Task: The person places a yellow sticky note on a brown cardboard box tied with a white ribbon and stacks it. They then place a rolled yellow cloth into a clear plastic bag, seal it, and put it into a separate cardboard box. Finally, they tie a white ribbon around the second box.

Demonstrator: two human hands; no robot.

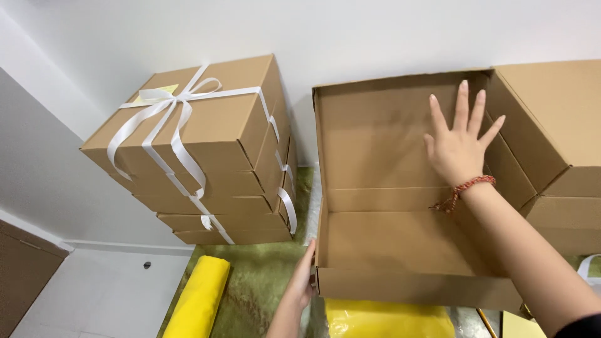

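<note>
While right fingers press its lid, left fingers grip the open box.

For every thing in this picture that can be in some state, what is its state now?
Open box: lid up, empty inside.
Stack of boxes: closed, tied with white ribbon in a bow.
Right boxes: closed, stacked.
Yellow roll: rolled up, lying on the green mat.
Yellow bag: lying in front of the open box.
Left hand: on the open box's front corner.
Right hand: fingers spread, flat on the lid.
</note>
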